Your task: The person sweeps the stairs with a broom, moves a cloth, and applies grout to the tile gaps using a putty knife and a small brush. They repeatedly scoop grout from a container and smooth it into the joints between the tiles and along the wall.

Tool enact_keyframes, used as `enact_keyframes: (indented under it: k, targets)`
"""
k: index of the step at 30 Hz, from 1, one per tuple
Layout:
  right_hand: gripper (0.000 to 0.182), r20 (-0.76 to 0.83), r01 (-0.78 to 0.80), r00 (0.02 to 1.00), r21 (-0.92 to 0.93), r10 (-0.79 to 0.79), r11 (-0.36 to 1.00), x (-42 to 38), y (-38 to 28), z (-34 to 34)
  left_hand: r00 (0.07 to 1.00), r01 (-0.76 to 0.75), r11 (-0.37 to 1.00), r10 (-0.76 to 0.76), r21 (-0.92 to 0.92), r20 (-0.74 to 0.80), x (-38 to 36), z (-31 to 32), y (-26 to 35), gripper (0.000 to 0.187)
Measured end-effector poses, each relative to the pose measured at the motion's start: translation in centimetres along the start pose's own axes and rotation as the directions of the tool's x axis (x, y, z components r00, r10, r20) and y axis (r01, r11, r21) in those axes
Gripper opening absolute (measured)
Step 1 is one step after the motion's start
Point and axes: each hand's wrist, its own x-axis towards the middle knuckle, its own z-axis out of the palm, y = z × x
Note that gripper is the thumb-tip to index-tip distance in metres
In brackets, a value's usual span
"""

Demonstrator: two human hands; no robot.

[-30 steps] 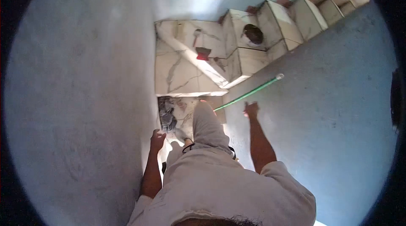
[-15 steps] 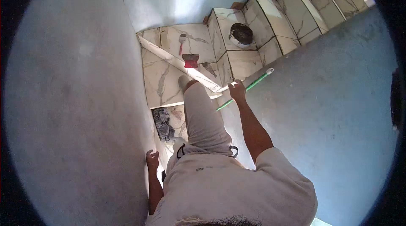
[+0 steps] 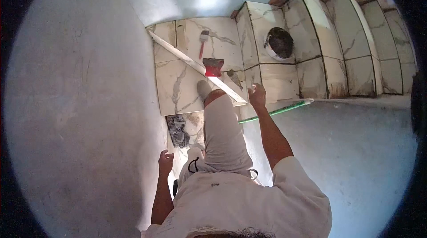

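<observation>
My right hand [image 3: 257,97] is raised beside the stair landing, fingers apart and nothing visible in them. Just left of it ends a long white strip [image 3: 189,61], lying diagonally over the marble-patterned tiles. My left hand [image 3: 166,162] hangs low near the left wall, its fingers loosely bent and apart with nothing seen in them. On the landing lie a brush with a red handle [image 3: 203,44], a red scraper with a dark blade [image 3: 214,67] touching the strip, and a small dark, pointed tool [image 3: 234,79]. My forward foot [image 3: 203,89] rests on the landing.
Tiled steps [image 3: 311,29] climb to the right. A white bucket with dark contents [image 3: 279,43] stands on the first one. A green pole [image 3: 282,110] lies along the low wall at right. A crumpled grey cloth [image 3: 178,131] lies on the lower step, beside the left wall [image 3: 80,104].
My view has shifted, so the stairs show larger. My right hand has come off the pale edge beside the low wall. My left hand has risen slightly, its fingers opening more.
</observation>
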Motion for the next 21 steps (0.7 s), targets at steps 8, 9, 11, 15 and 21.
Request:
enact_keyframes:
  k: [8,9,11,15,21]
  targets:
    - [0.040,0.219,0.072,0.975,-0.123,-0.044,0.990,1.7,0.3,5.5,0.999,0.031,0.997,-0.032,0.072,0.012,1.9,-0.8,6.5,0.047]
    - [0.040,0.234,0.088,0.970,-0.112,-0.060,0.990,2.1,0.8,6.2,1.000,0.010,0.999,-0.010,0.044,0.009,2.2,-0.6,5.7,0.047]
    - [0.040,0.168,0.124,0.981,-0.158,-0.097,0.980,3.0,1.8,7.7,0.999,0.031,0.998,-0.030,0.053,-0.011,2.1,-0.6,6.1,0.047]
    - [0.039,0.230,0.198,0.958,-0.104,-0.170,0.975,3.9,0.5,8.8,0.998,0.062,0.996,-0.064,0.063,0.016,2.7,-0.5,5.6,0.047]
    - [0.041,0.257,0.160,0.959,-0.148,-0.118,0.976,4.4,0.6,13.1,0.992,0.106,0.991,-0.110,0.077,0.057,2.7,-0.4,5.4,0.048]
